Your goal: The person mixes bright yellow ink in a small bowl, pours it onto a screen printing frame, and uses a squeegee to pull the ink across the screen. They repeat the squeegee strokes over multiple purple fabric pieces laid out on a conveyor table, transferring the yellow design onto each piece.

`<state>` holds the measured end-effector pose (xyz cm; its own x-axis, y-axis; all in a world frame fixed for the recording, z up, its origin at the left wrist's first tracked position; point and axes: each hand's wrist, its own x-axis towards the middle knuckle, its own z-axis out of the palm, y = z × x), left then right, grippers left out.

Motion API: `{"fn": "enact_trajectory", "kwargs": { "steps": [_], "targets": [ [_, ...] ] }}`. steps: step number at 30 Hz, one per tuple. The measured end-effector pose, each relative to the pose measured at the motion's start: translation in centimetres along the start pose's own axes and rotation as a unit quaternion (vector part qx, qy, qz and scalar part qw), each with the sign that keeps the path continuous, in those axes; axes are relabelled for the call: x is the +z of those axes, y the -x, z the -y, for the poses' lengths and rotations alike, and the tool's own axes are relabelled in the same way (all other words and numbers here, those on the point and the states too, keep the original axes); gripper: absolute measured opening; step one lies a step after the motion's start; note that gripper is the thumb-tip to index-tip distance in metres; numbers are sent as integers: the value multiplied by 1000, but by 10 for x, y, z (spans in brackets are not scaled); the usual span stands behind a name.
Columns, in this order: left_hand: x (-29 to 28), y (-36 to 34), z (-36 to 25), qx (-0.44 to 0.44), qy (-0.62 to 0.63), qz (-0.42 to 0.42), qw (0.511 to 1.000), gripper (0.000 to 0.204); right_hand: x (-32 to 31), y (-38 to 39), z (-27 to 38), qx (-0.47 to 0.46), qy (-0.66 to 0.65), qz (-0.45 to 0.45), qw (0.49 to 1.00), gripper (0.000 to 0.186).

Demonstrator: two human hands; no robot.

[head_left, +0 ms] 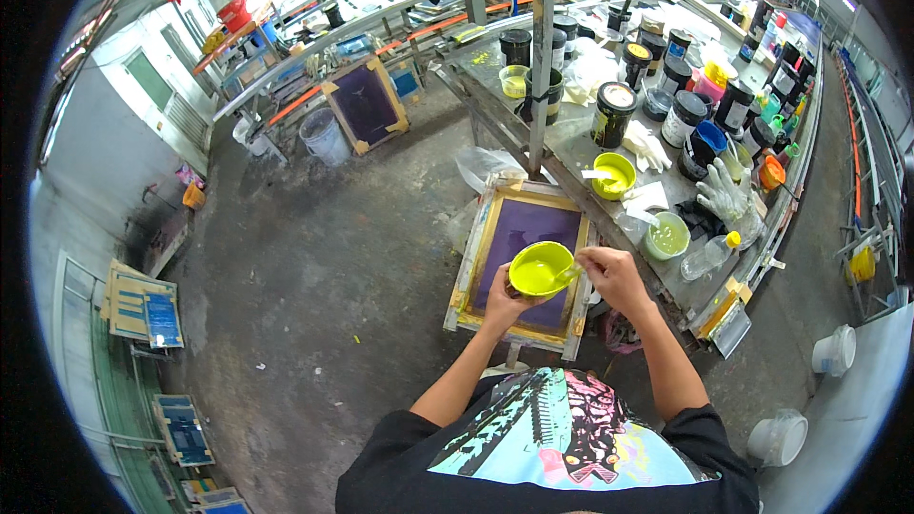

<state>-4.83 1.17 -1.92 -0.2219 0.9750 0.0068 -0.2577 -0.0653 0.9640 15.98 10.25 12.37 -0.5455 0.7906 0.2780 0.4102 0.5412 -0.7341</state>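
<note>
Head: LH (506,303) w/ cup (539,268), RH (615,279) prob. stirrer (569,274)

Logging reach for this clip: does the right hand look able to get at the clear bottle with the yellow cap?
Probably yes: nothing visible stands between the right hand and the clear bottle on the table, though that hand seems busy with a stirrer in the yellow-green cup.

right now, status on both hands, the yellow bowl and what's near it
Left hand holding yellow bowl. Right hand pinching thin stirrer at bowl's right rim. Framed screen behind bowl in view; cluttered table off to the right.
</note>
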Motion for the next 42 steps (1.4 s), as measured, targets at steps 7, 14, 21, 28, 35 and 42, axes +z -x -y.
{"fn": "enact_trajectory", "kwargs": {
  "steps": [7,14,21,28,35,42],
  "targets": [
    [5,-1,12,12,2,0,1000,78,13,-6,-7,-58,10,-75,995,17],
    [13,0,5,-48,55,12,997,78,22,-2,3,-150,40,140,978,18],
    [5,4,5,-40,13,27,999,77,-17,-19,1,-103,111,82,985,20],
    [7,2,11,-40,45,40,997,78,8,-20,7,-168,7,192,967,18],
    [12,4,10,-37,41,59,997,79,-10,-27,-5,-116,96,76,986,19],
    [1,10,16,-48,56,50,996,81,-9,-11,-1,-103,-7,209,972,16]
  ]
}}
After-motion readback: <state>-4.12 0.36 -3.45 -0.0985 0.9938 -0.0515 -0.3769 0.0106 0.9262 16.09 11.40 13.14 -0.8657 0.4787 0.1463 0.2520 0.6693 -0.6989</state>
